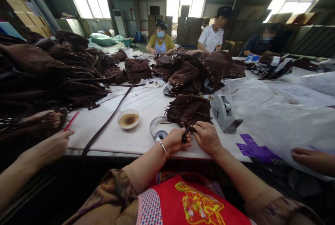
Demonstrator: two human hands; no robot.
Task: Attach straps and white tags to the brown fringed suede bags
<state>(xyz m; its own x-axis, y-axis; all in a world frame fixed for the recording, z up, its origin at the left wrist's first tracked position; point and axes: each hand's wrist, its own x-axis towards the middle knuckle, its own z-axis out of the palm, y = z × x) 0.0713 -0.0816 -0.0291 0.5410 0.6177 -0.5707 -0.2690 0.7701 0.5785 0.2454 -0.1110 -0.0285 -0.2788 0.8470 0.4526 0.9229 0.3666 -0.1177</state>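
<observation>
A small dark brown fringed bag (190, 109) lies on the white-covered table in front of me. My left hand (178, 140), with a silver bangle at the wrist, is closed round a dark brown strap or tassel (186, 133) at the bag's near edge. Fingers of my right hand (206, 136) press together on the same edge, just right of the strap, beside small metal eyelets. A clear roll of tape (160, 135) lies by my left wrist. Right of the bag stands a grey tape dispenser (225, 114).
A bowl of brownish liquid (128, 119) and a long dark strap (110, 118) lie to the left. Brown bags are heaped at left (47, 67) and centre (188, 71). Clear plastic (277, 113) covers the right. Neighbours' hands reach in at both sides; three people work opposite.
</observation>
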